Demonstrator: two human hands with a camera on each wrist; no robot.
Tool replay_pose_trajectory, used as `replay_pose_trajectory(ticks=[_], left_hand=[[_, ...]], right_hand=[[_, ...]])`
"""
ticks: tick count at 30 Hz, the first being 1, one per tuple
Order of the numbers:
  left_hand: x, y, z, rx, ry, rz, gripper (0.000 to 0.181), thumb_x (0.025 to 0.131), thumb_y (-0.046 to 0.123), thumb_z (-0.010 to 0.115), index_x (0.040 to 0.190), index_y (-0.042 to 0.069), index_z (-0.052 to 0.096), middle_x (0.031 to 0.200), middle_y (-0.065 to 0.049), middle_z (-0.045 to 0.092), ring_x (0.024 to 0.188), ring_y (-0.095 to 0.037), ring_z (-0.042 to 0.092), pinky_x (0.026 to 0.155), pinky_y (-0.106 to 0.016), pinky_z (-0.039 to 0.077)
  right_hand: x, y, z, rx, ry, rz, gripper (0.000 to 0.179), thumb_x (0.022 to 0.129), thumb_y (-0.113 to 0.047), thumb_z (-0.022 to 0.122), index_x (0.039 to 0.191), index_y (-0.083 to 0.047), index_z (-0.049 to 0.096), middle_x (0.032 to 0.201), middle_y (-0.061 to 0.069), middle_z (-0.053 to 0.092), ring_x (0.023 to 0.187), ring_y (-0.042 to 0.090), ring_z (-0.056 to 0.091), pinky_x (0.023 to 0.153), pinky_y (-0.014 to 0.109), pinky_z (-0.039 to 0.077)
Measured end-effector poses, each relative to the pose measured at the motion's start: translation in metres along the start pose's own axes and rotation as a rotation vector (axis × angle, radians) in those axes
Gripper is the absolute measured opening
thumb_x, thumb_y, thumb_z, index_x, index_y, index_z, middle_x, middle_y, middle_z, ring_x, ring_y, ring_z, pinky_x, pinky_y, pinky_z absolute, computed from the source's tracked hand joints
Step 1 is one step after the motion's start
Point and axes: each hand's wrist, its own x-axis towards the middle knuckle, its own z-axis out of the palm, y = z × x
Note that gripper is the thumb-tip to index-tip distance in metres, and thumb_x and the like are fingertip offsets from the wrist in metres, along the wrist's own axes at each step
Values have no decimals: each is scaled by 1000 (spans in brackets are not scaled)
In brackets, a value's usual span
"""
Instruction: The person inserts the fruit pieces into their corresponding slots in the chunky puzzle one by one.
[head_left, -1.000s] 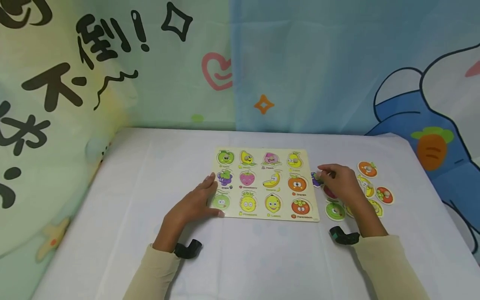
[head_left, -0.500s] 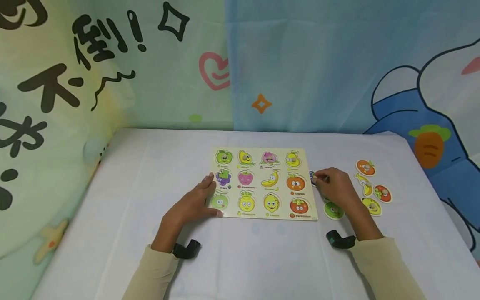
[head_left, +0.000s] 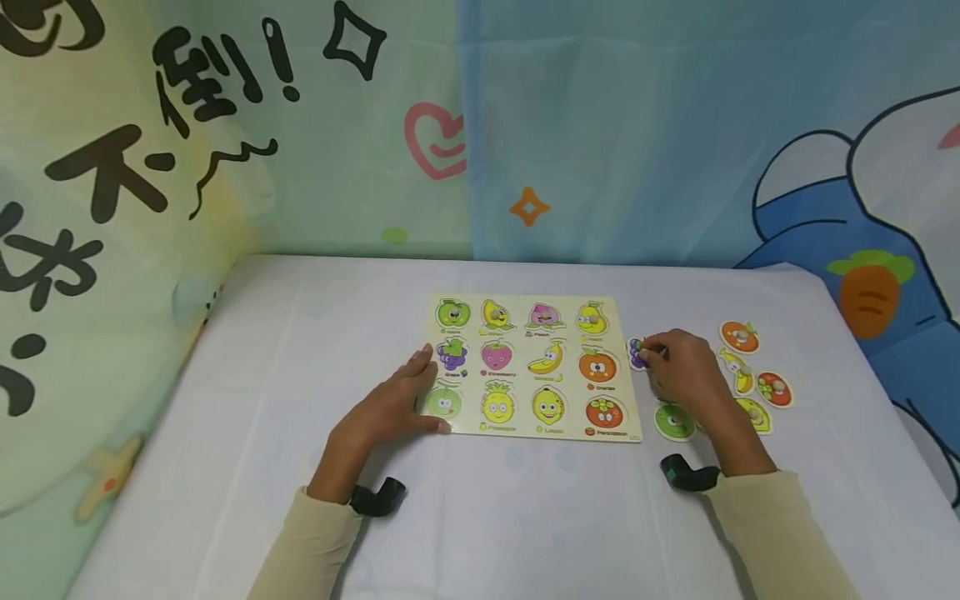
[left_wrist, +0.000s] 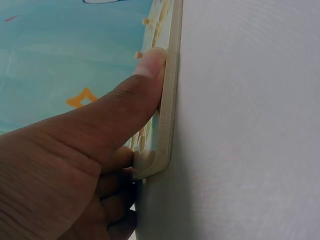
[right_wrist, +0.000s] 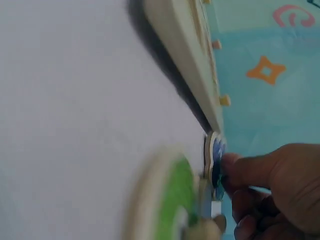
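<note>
A fruit puzzle board (head_left: 510,429) lies on the white table. My left hand (head_left: 393,408) holds its near left corner, with the thumb along the near edge and the other fingers at the left side. In the left wrist view the thumb (left_wrist: 130,95) presses on the board edge (left_wrist: 170,100). Just beyond the right edge of the board, my right hand (head_left: 686,371) pinches a purple grape puzzle piece (head_left: 637,353). The right wrist view has thumb and fingers on that grape piece (right_wrist: 216,155), close beside the board (right_wrist: 185,55).
Several loose pieces lie to the right: an orange (head_left: 740,337), a banana (head_left: 738,372), a red persimmon (head_left: 775,389), a yellow lemon (head_left: 754,415) and a round green one (head_left: 676,422). A printed cloth backdrop (head_left: 660,150) stands behind the table (head_left: 480,525).
My right hand has lowered slightly to the grape piece, and now covers a dark red piece that showed beneath it earlier. The left hand stays on the board.
</note>
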Motion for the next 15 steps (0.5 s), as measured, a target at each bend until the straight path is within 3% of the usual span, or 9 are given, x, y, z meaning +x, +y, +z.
replay_pose_trajectory(ticks=[8,15], left_hand=[[0,1,-1,9,-2,-4,105,70,36,88,153,10,28,162,2,9,147,-17,9,115,-37,22],[1,1,-1,11,-4,2,106,70,36,88,153,10,28,162,1,10,147,-18,9,115,-37,21]], right_hand=[[4,8,-7,-2,29,-32,25,97,-12,59,118,1,65,108,20,59,89,31,50,78,49,45],[3,2,-5,16,33,-56,24,97,-13,59,117,0,66,107,18,60,87,30,50,72,42,44]])
